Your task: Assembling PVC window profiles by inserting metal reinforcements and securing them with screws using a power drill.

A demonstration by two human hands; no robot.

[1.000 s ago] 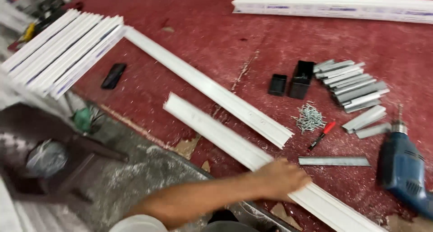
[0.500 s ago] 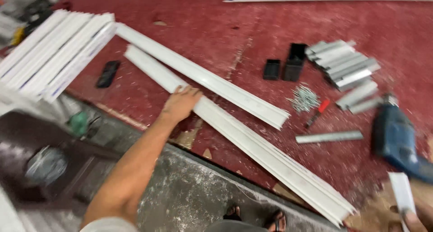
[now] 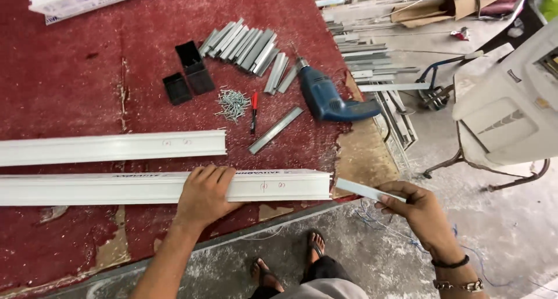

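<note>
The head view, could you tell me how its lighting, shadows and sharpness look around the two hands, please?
In the head view, the light is soft and even, with faint shadows under the left hand on the white profile and no harsh glare; the right hand, its thin metal strip and the blue drill are sharp, without motion blur; straight profiles bow slightly toward the frame edges, a wide-lens distortion.

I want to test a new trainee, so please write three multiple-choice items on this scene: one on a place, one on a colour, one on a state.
1. Where does the drill lie?
A. right of the screws
B. on the floor
C. on the near profile

2. What colour is the table cover?
A. green
B. red
C. yellow

3. What does the right hand do?
A. hangs empty
B. holds the pen
C. holds a metal strip

Answers: 1 A, the drill lies on the table beside the screws; 2 B, the cover is dark red; 3 C, its fingers pinch the strip at the profile's end.
</note>
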